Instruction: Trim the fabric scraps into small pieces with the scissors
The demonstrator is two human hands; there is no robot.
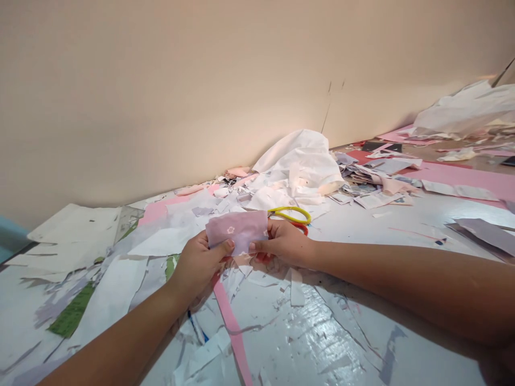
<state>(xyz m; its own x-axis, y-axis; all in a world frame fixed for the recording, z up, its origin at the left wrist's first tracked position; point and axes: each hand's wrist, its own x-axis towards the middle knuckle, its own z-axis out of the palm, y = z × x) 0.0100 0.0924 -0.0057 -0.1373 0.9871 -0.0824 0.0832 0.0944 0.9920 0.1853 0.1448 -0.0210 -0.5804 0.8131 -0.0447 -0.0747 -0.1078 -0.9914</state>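
Observation:
A small piece of pale purple paper (239, 228) with white flower prints is stretched between my two hands, above the middle of the table. My left hand (201, 262) pinches its left end, thumb on top. My right hand (287, 244) grips the right end the same way; most of its fingers are hidden behind the piece. Just beyond my right hand lie scissors with yellow and orange-red handles (295, 214), their blades mostly out of sight. Below my left hand, a pink paper strip (233, 327) runs toward the near edge of the view.
White table (341, 332) is strewn with paper scraps. A crumpled white sheet (308, 161) heaps against the wall (201, 96). Folded paper pieces (374, 177) and a pink sheet (458, 179) lie at right. Green paper (74, 311) and cut white sheets (76, 225) lie at left.

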